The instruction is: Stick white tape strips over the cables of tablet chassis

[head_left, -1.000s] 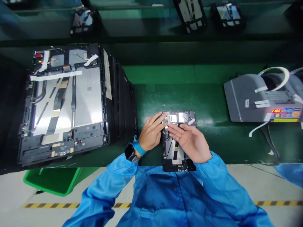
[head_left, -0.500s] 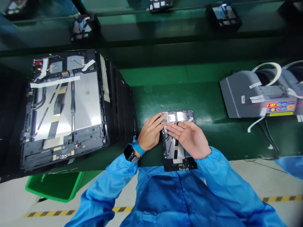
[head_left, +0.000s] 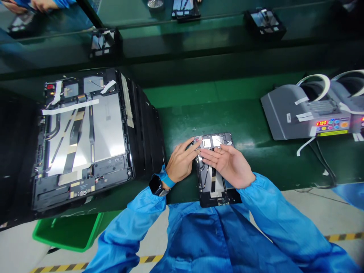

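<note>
A small tablet housing with silver plates and black strips lies open on the green mat. My left hand has its fingertips on the housing's upper left edge. Across its upper part lies my right hand, fingers flat and reaching towards my left fingertips. Both hands hide part of the housing, and I cannot tell whether a small part lies under the fingers. A black smartwatch sits on my left wrist, and blue sleeves cover both arms.
A tall stack of tablet assemblies stands to the left. A grey tape dispenser with a red display is at the right. Black trays with tablet parts line the upper bench. A co-worker's hands show top left. A green bin sits below.
The whole scene has drifted slightly in view as my head moved. My right hand has eased back towards the lower right, and a co-worker's hands have come into view top left.
</note>
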Tool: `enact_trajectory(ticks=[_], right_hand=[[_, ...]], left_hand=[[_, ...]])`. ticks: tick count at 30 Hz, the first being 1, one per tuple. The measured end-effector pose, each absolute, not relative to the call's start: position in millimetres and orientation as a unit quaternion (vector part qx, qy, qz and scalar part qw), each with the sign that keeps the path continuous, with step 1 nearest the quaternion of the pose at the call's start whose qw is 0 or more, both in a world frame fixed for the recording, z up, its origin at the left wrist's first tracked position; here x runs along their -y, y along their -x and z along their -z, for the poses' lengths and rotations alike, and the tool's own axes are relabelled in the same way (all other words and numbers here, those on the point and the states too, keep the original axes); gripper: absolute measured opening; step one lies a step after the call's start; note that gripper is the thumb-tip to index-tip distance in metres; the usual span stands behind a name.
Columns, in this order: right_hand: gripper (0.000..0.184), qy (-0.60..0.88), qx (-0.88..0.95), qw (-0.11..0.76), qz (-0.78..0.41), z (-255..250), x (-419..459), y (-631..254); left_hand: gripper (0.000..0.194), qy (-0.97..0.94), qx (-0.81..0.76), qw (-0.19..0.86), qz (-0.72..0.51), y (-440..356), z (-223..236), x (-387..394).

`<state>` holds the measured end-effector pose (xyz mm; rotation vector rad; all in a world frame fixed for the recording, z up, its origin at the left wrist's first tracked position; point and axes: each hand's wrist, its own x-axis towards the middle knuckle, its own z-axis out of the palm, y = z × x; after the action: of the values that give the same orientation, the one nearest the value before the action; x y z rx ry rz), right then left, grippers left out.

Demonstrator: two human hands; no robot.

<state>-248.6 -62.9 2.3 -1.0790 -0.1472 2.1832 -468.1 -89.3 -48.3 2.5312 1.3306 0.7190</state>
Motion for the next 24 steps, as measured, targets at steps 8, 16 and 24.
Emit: enact_trajectory(ticks=[8, 16, 24], right_hand=[[0.027, 0.424, 0.05, 0.333, -0.841, -6, 60, 248], [0.016, 0.409, 0.15, 0.316, -0.843, -20, 79, 243], [0.021, 0.422, 0.826, 0.29, -0.234, 14, 71, 233]], left_hand=[[0.046, -0.86, -0.45, 0.115, -0.213, 468, 47, 87], [0.05, -0.857, -0.462, 0.123, -0.194, 466, 45, 88], [0.05, -0.852, -0.458, 0.137, -0.211, 466, 46, 87]])
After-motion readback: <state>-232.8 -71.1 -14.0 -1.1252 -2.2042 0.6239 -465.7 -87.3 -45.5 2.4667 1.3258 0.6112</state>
